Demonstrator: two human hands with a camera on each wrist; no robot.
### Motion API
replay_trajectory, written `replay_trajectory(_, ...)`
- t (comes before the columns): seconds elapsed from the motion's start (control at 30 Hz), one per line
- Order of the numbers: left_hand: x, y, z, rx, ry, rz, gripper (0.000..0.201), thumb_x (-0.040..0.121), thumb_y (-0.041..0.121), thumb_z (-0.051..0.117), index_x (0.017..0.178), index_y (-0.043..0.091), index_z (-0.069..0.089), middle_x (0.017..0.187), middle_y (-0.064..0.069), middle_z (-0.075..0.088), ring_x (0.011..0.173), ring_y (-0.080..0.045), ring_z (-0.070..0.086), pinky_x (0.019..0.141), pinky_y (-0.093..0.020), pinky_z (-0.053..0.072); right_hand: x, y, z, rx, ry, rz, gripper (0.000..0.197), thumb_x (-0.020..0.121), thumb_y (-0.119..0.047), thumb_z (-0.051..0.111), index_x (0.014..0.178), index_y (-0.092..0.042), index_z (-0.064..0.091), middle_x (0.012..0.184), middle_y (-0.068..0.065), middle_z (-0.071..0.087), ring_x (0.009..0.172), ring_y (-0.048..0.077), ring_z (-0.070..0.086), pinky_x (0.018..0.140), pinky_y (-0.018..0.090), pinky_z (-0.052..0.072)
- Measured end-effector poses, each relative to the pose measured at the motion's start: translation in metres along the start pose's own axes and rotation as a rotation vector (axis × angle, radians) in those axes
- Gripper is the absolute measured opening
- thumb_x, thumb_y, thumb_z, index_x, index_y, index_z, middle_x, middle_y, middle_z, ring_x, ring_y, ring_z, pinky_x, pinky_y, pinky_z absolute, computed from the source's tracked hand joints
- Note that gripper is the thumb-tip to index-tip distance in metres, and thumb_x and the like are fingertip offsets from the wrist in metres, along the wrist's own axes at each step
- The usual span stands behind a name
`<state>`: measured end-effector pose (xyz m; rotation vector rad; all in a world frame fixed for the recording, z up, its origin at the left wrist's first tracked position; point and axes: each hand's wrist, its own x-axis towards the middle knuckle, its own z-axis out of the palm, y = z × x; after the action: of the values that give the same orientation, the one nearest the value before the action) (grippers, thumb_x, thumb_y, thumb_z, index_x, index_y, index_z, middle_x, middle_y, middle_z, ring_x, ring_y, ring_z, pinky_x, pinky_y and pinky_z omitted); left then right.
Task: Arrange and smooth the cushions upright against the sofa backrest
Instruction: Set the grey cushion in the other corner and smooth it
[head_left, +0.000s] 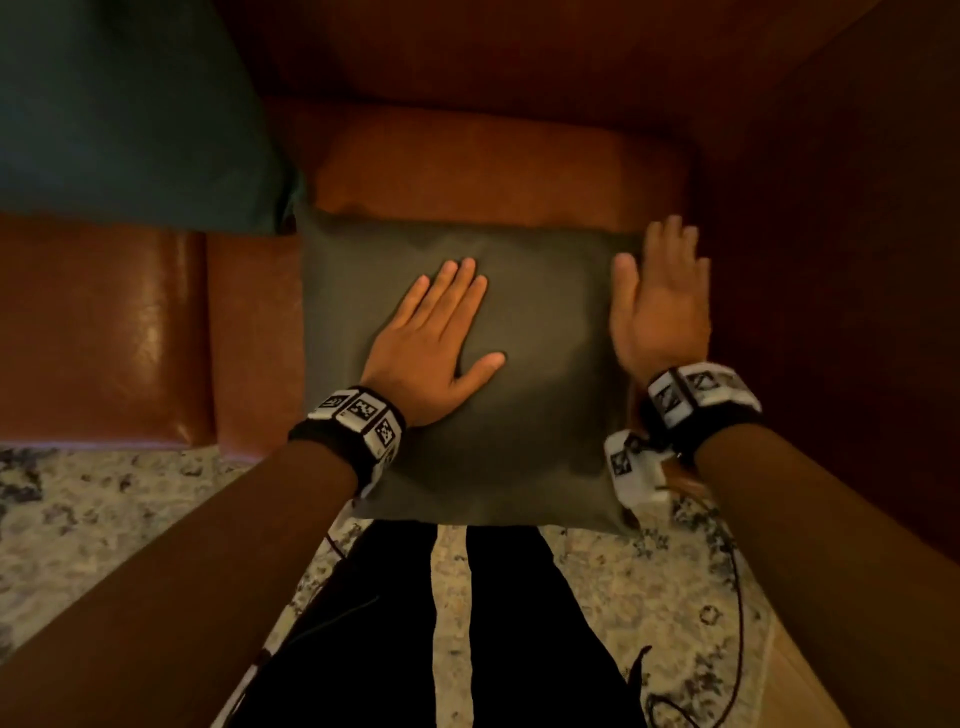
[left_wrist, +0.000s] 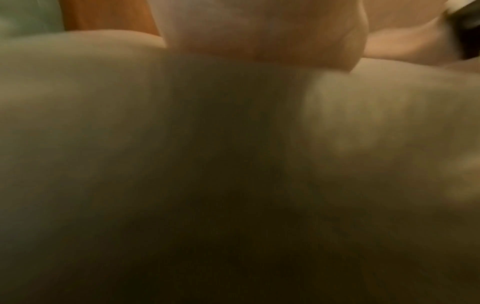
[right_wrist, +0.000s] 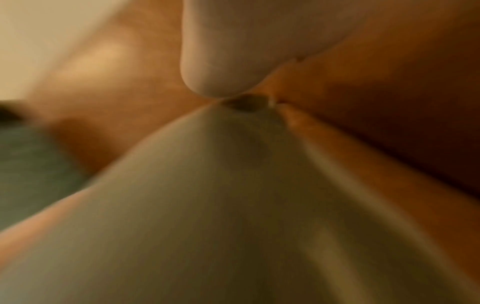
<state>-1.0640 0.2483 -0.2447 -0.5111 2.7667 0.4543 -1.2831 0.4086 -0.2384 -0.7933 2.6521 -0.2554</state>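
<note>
A square grey-olive cushion (head_left: 545, 322) lies flat on the brown leather sofa seat (head_left: 493, 166), its near edge hanging over the seat front. My left hand (head_left: 441, 332) rests palm down on the cushion's middle, fingers straight and spread. My right hand (head_left: 660, 296) is flat and blurred at the cushion's right edge, fingers straight and together. In the left wrist view the cushion (left_wrist: 182, 164) fills the picture under my palm (left_wrist: 259, 30). In the right wrist view the cushion (right_wrist: 207, 205) rises toward a corner below my hand (right_wrist: 233, 51). A dark teal cushion (head_left: 119, 109) leans at the back left.
The sofa backrest (head_left: 493, 47) runs across the top and an armrest (head_left: 831, 260) walls the right side. A second seat section (head_left: 104, 332) lies to the left. A patterned rug (head_left: 104, 519) covers the floor, with my black-trousered legs (head_left: 395, 623) and a loose cable (head_left: 737, 597) on it.
</note>
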Motion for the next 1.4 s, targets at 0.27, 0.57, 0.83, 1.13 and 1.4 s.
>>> replay_trajectory(0.27, 0.005, -0.006, 0.002, -0.037, -0.053, 0.037, 0.085, 0.104, 0.065, 0.023, 0.165, 0.009, 0.008, 0.174, -0.01, 0.002, 0.161, -0.023, -0.001, 0.131, -0.043, 0.003, -0.173, -0.029, 0.057, 0.035, -0.005, -0.058, 0.072, 0.106, -0.05, 0.027, 0.165, -0.01, 0.017, 0.173, 0.009, 0.005, 0.16, 0.03, 0.006, 0.129, 0.052, 0.002)
replay_trajectory(0.57, 0.007, -0.01, 0.006, -0.054, -0.089, 0.039, 0.083, 0.104, 0.065, 0.018, 0.166, 0.012, 0.002, 0.174, -0.008, -0.003, 0.161, -0.022, -0.005, 0.131, -0.042, -0.001, -0.237, 0.006, 0.078, 0.347, 0.322, 0.595, 0.084, 0.104, -0.064, 0.006, 0.164, -0.008, 0.016, 0.173, 0.014, 0.006, 0.16, 0.029, 0.008, 0.129, 0.053, 0.005)
replay_trajectory(0.83, 0.006, -0.004, 0.003, -0.057, -0.09, 0.048, 0.085, 0.103, 0.068, 0.017, 0.166, 0.013, 0.001, 0.174, -0.007, -0.006, 0.161, -0.021, -0.006, 0.13, -0.041, -0.003, -0.263, 0.011, 0.11, 0.218, 0.066, 0.705, 0.079, 0.102, -0.064, 0.005, 0.166, -0.019, 0.003, 0.174, 0.004, -0.003, 0.161, 0.022, -0.002, 0.128, 0.056, 0.002)
replay_trajectory(1.13, 0.005, -0.025, -0.026, -0.254, -0.173, 0.118, 0.073, 0.108, 0.056, 0.029, 0.166, 0.018, 0.007, 0.174, -0.002, -0.002, 0.16, -0.017, -0.006, 0.131, -0.04, -0.003, -0.172, -0.068, 0.038, 0.038, 0.159, -0.135, 0.064, 0.107, -0.037, 0.038, 0.163, -0.011, 0.023, 0.172, 0.013, 0.012, 0.16, 0.03, 0.009, 0.129, 0.052, 0.004)
replay_trajectory(1.4, -0.052, -0.089, -0.02, -0.15, 0.036, -0.254, 0.075, 0.107, 0.055, 0.029, 0.166, 0.013, 0.007, 0.174, -0.01, -0.003, 0.16, -0.029, -0.007, 0.13, -0.046, 0.0, -0.164, -0.086, 0.072, -0.208, 0.059, -0.323, 0.07, 0.106, -0.058, 0.032, 0.165, -0.023, 0.02, 0.173, 0.01, 0.012, 0.16, 0.034, 0.009, 0.126, 0.06, 0.006)
